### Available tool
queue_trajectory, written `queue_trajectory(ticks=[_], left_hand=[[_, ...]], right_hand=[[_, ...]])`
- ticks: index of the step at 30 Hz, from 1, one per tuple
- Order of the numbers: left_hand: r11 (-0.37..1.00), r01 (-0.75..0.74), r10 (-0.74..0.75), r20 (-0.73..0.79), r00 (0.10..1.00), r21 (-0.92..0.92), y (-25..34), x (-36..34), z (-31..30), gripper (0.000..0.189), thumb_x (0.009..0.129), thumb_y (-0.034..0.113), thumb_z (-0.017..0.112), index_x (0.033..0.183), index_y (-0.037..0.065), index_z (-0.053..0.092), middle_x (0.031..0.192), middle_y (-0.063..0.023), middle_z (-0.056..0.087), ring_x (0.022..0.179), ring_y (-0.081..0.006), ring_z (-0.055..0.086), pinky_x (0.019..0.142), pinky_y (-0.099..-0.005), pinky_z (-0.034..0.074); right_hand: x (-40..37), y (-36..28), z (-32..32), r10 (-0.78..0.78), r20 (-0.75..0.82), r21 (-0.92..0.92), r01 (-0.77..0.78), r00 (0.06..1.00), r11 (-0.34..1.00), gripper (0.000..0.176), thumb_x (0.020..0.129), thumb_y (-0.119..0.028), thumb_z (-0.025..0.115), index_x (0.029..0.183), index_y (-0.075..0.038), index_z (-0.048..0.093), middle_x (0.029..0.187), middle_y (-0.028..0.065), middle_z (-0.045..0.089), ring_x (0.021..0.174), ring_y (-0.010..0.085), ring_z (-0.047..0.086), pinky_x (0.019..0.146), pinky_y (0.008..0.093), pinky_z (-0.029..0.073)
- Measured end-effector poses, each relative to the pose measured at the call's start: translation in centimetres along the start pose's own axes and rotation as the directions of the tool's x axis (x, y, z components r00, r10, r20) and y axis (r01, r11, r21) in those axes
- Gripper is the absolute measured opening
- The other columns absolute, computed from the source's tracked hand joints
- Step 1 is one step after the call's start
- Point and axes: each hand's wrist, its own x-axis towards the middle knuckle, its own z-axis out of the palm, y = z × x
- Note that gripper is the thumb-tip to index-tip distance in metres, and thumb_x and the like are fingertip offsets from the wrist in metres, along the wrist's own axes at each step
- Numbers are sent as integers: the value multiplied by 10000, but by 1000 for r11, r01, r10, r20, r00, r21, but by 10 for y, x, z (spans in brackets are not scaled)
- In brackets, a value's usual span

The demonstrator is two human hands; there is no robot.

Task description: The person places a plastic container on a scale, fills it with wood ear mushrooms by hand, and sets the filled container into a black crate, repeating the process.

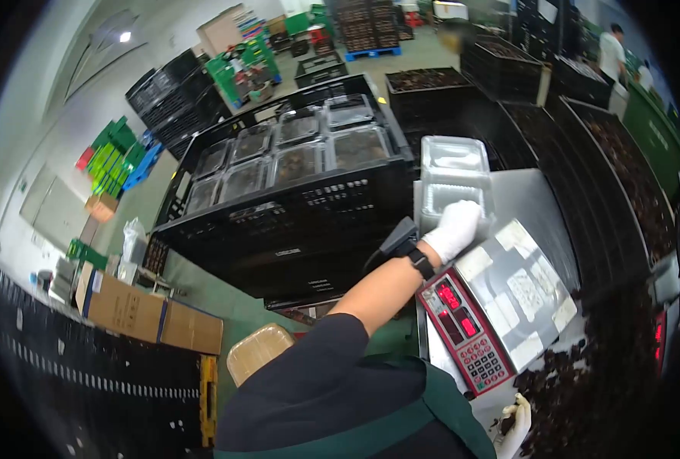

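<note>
Beyond the scale point(499, 306), on the steel table point(543, 203), the white-gloved left hand point(457, 227) reaches to the nearer clear tray point(448, 197), its fingers bent over the near rim. How tightly they close, and whether they have one tray or several nested together, I cannot tell. A farther clear tray point(456, 155) stands just beyond, close against the nearer one.

At the lower edge of the view, the gloved right hand point(517, 423) sits beside a spread of dark pieces point(558, 382). Its fingers are loosely curled with some gap between them; the palm is turned out of sight, so whether anything lies in it cannot be told.

To the left of the trays, a big black crate point(286, 222) holds rows of clear boxes point(357, 148) with dark contents. On the scale, the display point(456, 308) glows red, its digits too small to read surely.

The step in hand looks to be taking hold of a tray by its rim, while the right hand attends to the dark pieces. As I judge it, the next move calls for the left fingers to part a single tray from its neighbours, with a light pinch, since thin plastic may cling or buckle.
</note>
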Motion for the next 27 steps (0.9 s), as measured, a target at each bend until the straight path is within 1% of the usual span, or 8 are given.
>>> queue_trajectory(ticks=[5,7,8,10,14,19,22,27], left_hand=[[999,25,-30,-157,987,-33,-1,8,-15,124,809,109,559,873,75,660,839,-165,665,835,-358,653,759,-465,517],[984,-58,9,-276,961,-170,1,6,-6,178,832,112,548,901,71,707,890,-176,703,859,-362,669,759,-470,521],[988,-49,19,-201,980,-147,13,7,-34,191,843,105,555,921,67,725,902,-171,713,867,-366,673,766,-459,529],[938,-118,9,-319,948,-325,44,13,-75,187,833,33,643,993,54,737,923,-150,721,866,-329,689,819,-405,542],[911,-351,241,-409,880,-218,106,-4,-110,276,786,-37,664,1041,48,730,891,-132,704,823,-307,677,730,-398,544],[771,-584,551,-192,812,-255,152,-58,-64,392,774,-22,673,1143,108,688,850,-87,656,744,-287,629,676,-399,512],[815,-420,527,211,823,-400,160,-88,-22,373,848,64,700,1215,104,652,931,-116,687,852,-316,658,756,-409,534],[796,-397,568,340,750,-456,173,-91,-31,493,824,148,744,1295,113,604,992,-121,682,925,-328,655,785,-414,536]], right_hand=[[54,17,-17,-264,350,-129,325,899,937,282,1014,-208,529,1160,4,643,715,-29,544,638,36,441,564,184,313],[51,6,-5,-253,277,-206,315,927,926,245,940,-64,511,1102,27,672,728,19,622,660,79,525,643,216,405],[38,-6,2,-246,275,-228,312,929,922,245,938,-62,513,1094,31,677,745,24,639,671,78,550,646,222,416],[29,-12,1,-231,288,-254,307,929,917,242,952,-64,527,1106,34,687,816,63,695,742,101,626,720,241,484],[19,6,-10,-212,289,-151,263,934,953,260,960,-72,532,1145,52,665,894,85,711,843,132,668,823,267,507],[11,35,-24,-273,128,-133,290,953,948,302,928,-57,556,1201,36,646,981,66,715,954,105,652,888,254,493],[11,55,-34,-287,63,-66,291,956,955,309,894,-10,580,1193,40,637,1019,84,712,986,127,651,909,266,493],[20,76,-53,-297,-44,-77,293,954,953,316,863,52,592,1174,40,640,1048,98,708,990,146,662,900,276,510]])
